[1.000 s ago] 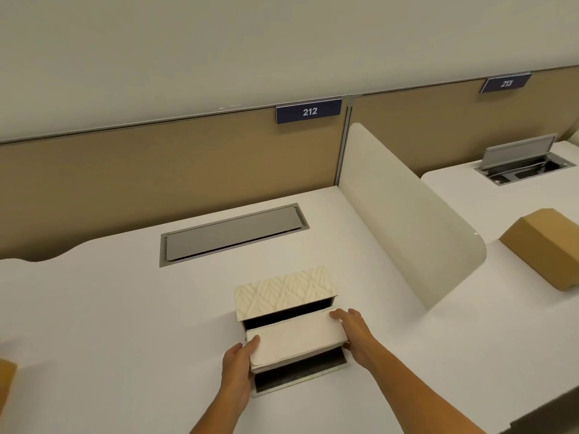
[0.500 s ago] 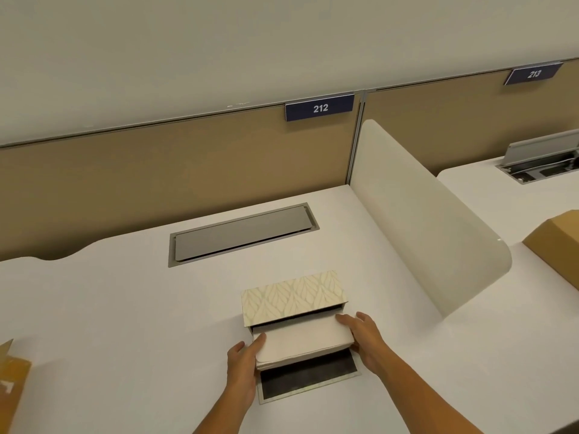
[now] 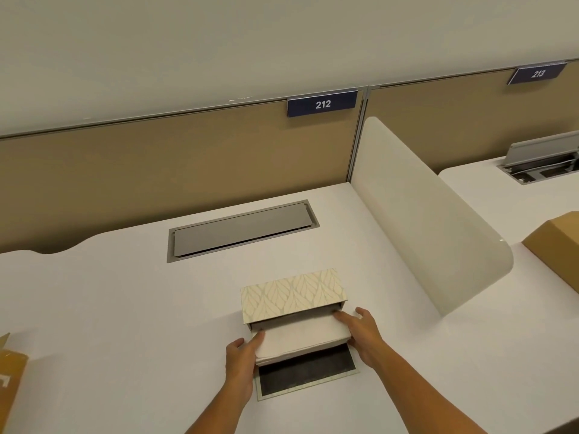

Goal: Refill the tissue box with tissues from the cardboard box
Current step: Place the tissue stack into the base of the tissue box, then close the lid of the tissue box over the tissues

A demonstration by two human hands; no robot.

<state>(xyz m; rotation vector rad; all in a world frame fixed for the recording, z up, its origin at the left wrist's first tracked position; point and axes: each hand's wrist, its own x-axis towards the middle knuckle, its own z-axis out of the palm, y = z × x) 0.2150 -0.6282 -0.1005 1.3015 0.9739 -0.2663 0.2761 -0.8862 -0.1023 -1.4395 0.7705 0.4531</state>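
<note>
Head view: a stack of tissues [image 3: 302, 338] is gripped at its two ends, the left hand [image 3: 242, 358] closed on its left end and the right hand [image 3: 363, 332] closed on its right end. The stack is held at the open front of the leaf-patterned tissue box [image 3: 291, 294], partly inside, above the dark-lined flap [image 3: 307, 372] folded down on the white desk [image 3: 125, 308]. A cardboard box [image 3: 11, 371] is seen at the left edge, and another cardboard box [image 3: 557, 242] beyond the divider [image 3: 423, 220].

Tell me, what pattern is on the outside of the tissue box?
A cream leaf pattern with pale lines covers the tissue box, seen in the head view.
</note>
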